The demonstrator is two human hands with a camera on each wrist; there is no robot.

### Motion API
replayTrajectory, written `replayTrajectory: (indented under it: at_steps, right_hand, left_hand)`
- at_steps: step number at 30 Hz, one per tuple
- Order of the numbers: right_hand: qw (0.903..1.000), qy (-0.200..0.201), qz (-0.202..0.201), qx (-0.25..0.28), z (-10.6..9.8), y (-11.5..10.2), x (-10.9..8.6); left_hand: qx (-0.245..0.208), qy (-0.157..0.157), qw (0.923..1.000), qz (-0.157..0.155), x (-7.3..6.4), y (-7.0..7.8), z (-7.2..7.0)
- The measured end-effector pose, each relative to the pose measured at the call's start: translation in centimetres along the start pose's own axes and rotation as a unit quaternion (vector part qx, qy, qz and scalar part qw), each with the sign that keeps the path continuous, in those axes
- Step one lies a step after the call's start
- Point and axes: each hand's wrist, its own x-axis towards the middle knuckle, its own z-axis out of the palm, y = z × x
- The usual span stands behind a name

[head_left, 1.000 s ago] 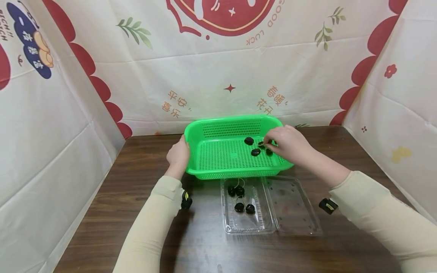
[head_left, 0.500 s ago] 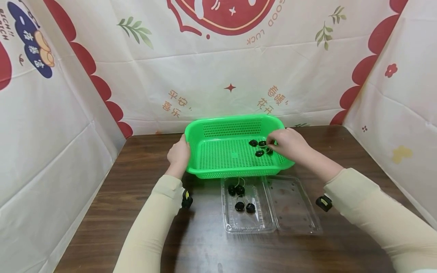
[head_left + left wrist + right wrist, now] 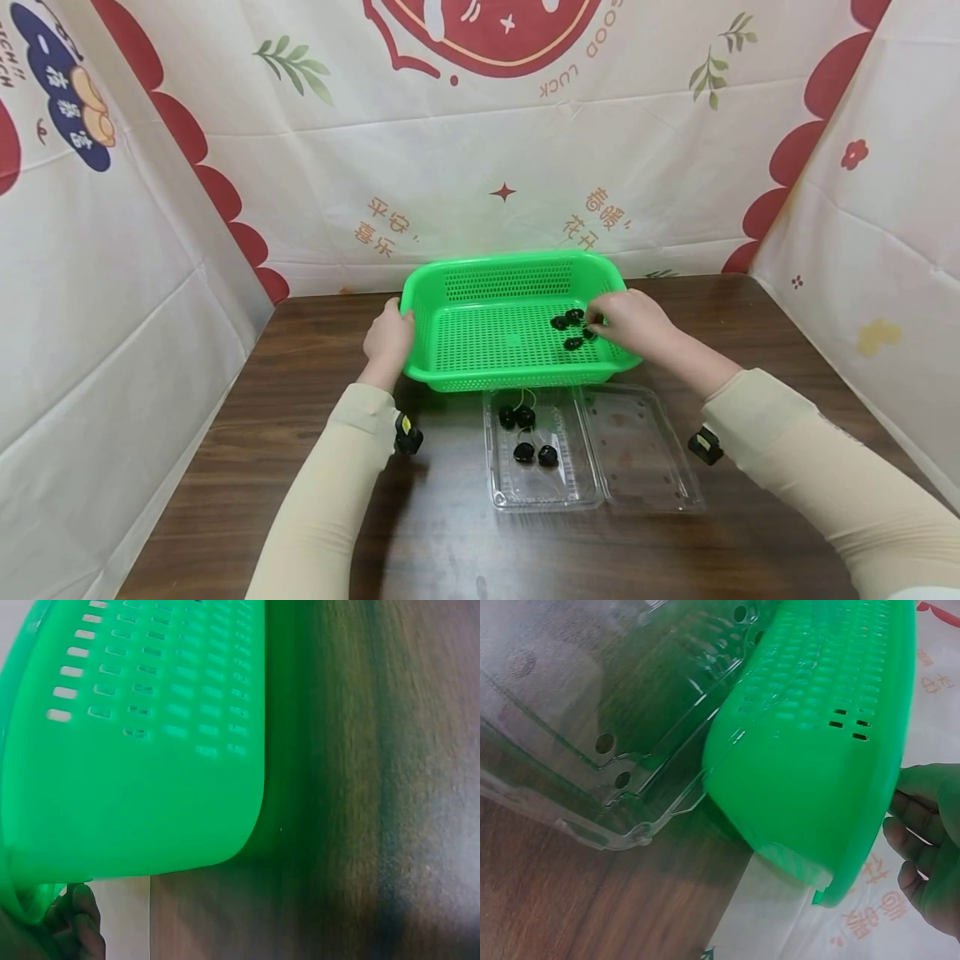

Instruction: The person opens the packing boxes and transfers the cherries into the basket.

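Note:
A green plastic basket (image 3: 480, 382) with perforated walls stands at the back of the table. At its left end my left hand (image 3: 388, 337) grips the rim; in the left wrist view its fingers (image 3: 86, 915) curl under that rim. My right hand (image 3: 630, 321) reaches over the right end, thumb and forefinger pinched together at the stems of the dark cherries (image 3: 573, 343) on the basket floor. The fingertips partly cover one cherry. From the right wrist, curled fingers (image 3: 911, 844) show beyond the rim, and the cherries are hidden by the basket wall.
In front of the basket lies a clear plastic clamshell box (image 3: 547, 492), its lid (image 3: 645, 454) folded out to the right. Several dark cherries (image 3: 524, 452) with stems are inside. A printed cloth (image 3: 450, 167) hangs behind the wooden table (image 3: 315, 358).
The cherries in the basket have shifted right and closer together beside my right fingertips. My right hand has moved slightly down and its forearm inward. My left hand keeps to the rim.

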Motion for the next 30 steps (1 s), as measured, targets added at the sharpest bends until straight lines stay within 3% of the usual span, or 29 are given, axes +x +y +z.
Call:
replayTrajectory:
  at_steps: [16,30]
  right_hand:
    - [0.9994,-0.03,0.013,-0.005,1.7,0.9,0.3]
    - [0.9983,-0.054,0.009,-0.018,2.5,1.6,0.8]
  left_hand:
    - [-0.082,-0.04,0.9956,-0.021,0.0,-0.4,-0.1]
    - [-0.07,-0.028,0.997,-0.015,0.0,-0.5,0.0]
